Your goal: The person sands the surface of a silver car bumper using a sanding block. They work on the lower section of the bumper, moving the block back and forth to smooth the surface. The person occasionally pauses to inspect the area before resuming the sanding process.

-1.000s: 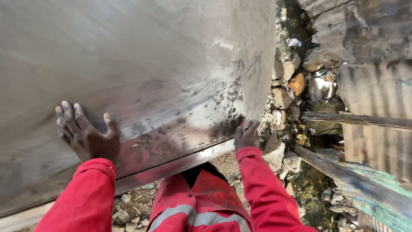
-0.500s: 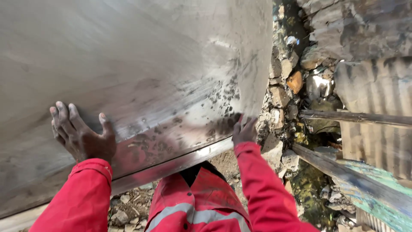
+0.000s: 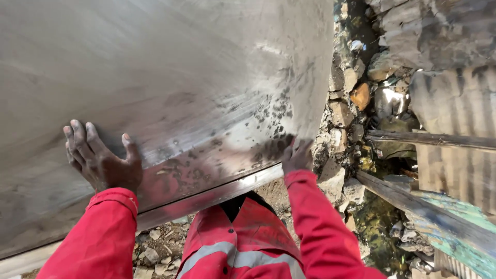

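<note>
Left hand (image 3: 103, 163) spread flat on metal sheet (image 3: 170, 88), right hand (image 3: 296, 155) gripping its lower right corner — keep palm pressure even, fingers off the edge.

To your right, a heap of rough stones (image 3: 356, 119) is running from far to near along the edge of the ground, and one orange-brown stone (image 3: 360, 95) is sitting among the grey ones. A weathered wooden beam (image 3: 434, 139) is lying across the right side, and a second beam with flaking turquoise paint (image 3: 439, 217) is slanting toward the near right corner. Corrugated sheeting (image 3: 454, 124) is showing behind them, with a rough rock wall (image 3: 434, 31) rising at the far right. Greenish, mossy ground (image 3: 380, 222) is lying between the stones and the beams. Near you, small rubble (image 3: 155, 248) is scattering over the dirt.
</note>
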